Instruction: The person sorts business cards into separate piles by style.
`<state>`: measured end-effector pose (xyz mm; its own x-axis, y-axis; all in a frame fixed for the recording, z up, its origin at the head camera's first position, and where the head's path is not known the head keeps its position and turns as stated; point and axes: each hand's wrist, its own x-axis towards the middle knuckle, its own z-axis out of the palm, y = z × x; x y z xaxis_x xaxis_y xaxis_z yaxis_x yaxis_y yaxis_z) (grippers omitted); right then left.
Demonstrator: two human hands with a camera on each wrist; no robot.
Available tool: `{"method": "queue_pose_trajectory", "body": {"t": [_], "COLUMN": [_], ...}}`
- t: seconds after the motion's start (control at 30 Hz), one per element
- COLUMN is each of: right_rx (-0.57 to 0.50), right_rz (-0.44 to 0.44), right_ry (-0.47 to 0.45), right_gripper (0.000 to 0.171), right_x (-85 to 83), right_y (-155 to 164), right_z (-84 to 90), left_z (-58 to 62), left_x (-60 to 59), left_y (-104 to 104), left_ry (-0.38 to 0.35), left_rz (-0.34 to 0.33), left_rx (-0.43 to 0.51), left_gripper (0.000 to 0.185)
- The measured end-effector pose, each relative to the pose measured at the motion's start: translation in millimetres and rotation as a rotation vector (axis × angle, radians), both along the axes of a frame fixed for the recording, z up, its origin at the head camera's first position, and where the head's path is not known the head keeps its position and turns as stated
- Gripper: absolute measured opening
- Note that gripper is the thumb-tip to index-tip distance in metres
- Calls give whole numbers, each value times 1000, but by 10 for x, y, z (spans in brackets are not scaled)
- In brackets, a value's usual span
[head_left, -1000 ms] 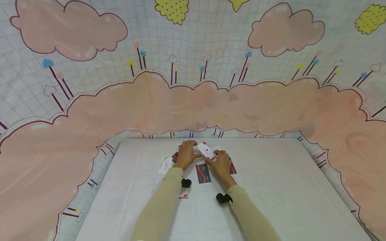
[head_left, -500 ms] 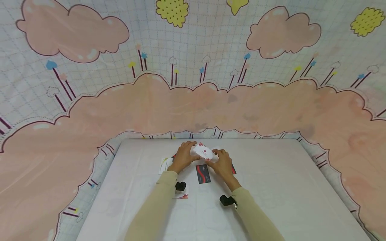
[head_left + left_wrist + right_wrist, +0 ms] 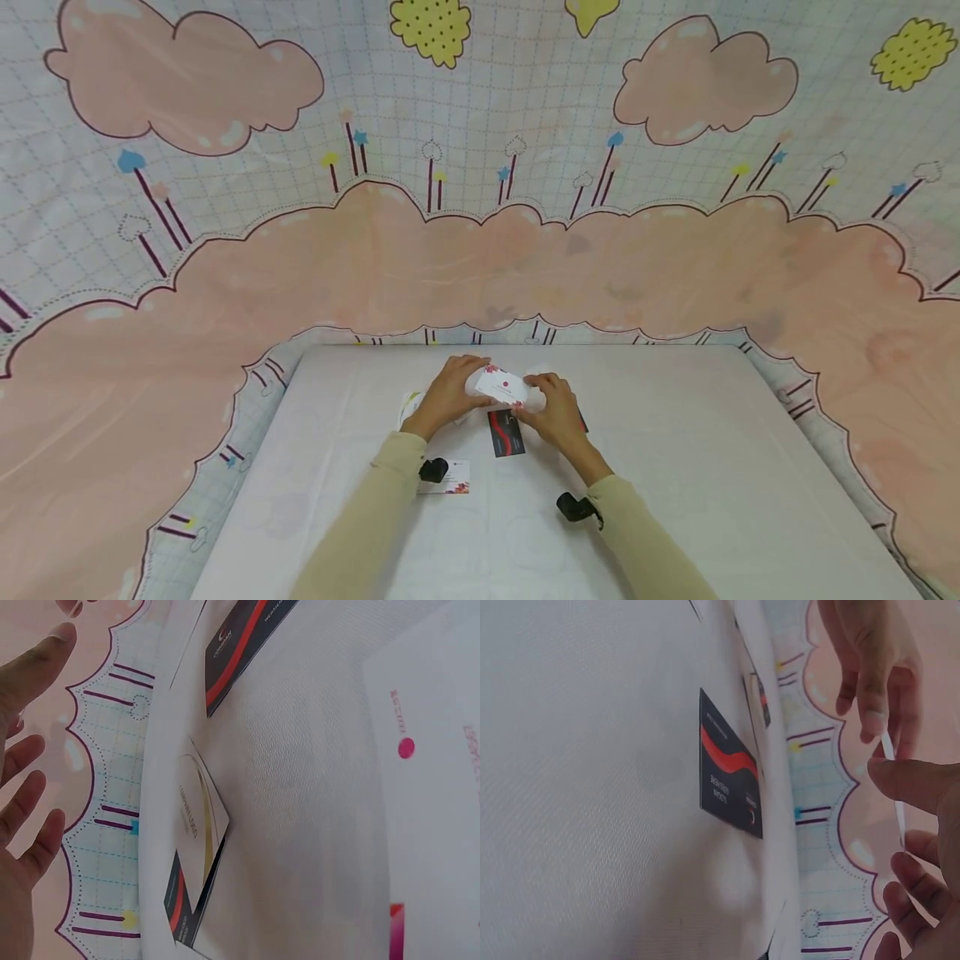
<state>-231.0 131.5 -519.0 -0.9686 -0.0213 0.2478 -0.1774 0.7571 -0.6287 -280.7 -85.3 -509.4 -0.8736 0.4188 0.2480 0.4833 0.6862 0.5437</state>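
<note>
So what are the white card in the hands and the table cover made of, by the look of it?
White card: probably thin coated card stock; in the right wrist view it shows edge-on as a stiff, thin white strip between the fingers. Table cover: apparently woven cloth, matte white, with a fine weave visible close up.

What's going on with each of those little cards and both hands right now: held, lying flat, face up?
White card with red dot: lifted off the table, held between both hands.
Left hand: holds the card's left end.
Right hand: pinches the card's right end.
Dark card with red wave: lying flat on the table, printed face up.
White card near left wrist: lying flat.
White and green card: lying flat, partly hidden by the left hand.
</note>
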Motion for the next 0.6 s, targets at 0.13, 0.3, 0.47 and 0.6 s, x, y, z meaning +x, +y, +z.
{"method": "queue_pose_trajectory", "body": {"t": [0.13, 0.3, 0.47, 0.6], "right_rx": [13, -2, -39, -48], "right_rz": [16, 44, 82, 103], "right_ry": [11, 7, 4, 0], "right_gripper": [55, 56, 59, 58], "right_x": [47, 113, 185, 230], "right_y": [-2, -13, -29, -38], "right_z": [33, 80, 113, 123], "left_z": [37, 88, 116, 131], "left_x": [49, 125, 221, 308], "left_y": [-29, -71, -129, -174], "left_ry": [25, 44, 64, 70], "left_rz": [-12, -11, -4, 12], "left_rx": [-28, -32, 7, 26], "left_gripper": [72, 71, 71, 71]}}
